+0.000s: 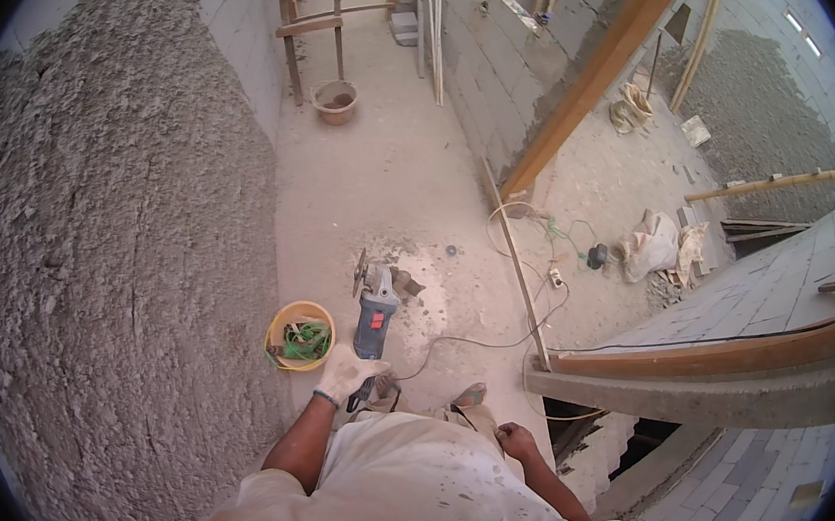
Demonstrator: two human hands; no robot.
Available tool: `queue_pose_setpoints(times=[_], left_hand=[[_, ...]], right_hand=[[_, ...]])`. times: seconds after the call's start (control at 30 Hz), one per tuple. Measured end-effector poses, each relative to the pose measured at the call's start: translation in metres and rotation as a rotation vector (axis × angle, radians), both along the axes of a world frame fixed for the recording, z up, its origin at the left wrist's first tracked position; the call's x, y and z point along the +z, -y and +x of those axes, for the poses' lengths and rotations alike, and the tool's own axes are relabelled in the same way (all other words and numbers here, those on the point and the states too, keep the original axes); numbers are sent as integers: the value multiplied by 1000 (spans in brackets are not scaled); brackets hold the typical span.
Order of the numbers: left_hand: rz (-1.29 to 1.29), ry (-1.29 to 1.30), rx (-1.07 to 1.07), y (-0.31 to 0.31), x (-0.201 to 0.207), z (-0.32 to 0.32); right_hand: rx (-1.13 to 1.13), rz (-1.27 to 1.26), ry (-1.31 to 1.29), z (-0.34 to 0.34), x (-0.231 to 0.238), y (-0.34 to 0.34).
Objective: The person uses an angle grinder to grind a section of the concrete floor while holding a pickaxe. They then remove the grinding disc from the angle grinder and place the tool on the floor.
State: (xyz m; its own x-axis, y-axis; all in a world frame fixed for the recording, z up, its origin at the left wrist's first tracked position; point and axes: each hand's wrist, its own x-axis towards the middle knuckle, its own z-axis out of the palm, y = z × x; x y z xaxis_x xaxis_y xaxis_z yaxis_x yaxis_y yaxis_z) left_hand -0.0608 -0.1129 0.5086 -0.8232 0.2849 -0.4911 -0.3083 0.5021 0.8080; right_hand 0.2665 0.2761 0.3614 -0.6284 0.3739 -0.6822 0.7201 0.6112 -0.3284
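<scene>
My left hand (346, 371), in a pale work glove, is closed around the rear end of an angle grinder (374, 327). The grinder has a dark grey body with a red switch and a metal head, and its disc (359, 272) points away from me. A dark power cord (480, 337) trails from it to the right across the floor. My bare right hand (516, 440) is down by my right thigh, at the trousers, with its fingers curled; whether they hold anything is hidden. Just left of the grinder stands a yellow bucket (276, 363) containing tangled green strands (307, 340).
Rough plaster covers the left wall (129, 288). Farther along the floor is a tub (336, 118) below a wooden frame (309, 28). A slanted wooden beam (609, 61), a plug connector (555, 275) and white sacks (650, 244) are at right. A stair opening (647, 449) lies at lower right.
</scene>
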Motion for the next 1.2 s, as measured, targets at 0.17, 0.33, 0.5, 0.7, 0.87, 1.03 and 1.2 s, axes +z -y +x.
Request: queue_pose_setpoints(times=[0.17,0.33,0.5,0.7,0.87,1.03,1.2], left_hand=[[33,-173,29,-17,0,15],[-73,-203,-28,-40,-4,32],[-310,-287,-115,-83,36,64],[-494,-399,-204,-159,50,112],[-492,-523,-338,-202,20,153],[-453,-473,-382,-228,16,199],[-460,-459,-324,-241,3,227]], right_hand=[[-26,11,-28,3,2,-19],[1,-56,29,-7,14,-52],[130,-207,-105,-59,81,-70],[-163,-648,-566,-125,163,-92],[-264,-807,-593,-131,184,-119],[-310,-857,-455,-102,173,-123],[-273,-801,-291,-85,138,-141]])
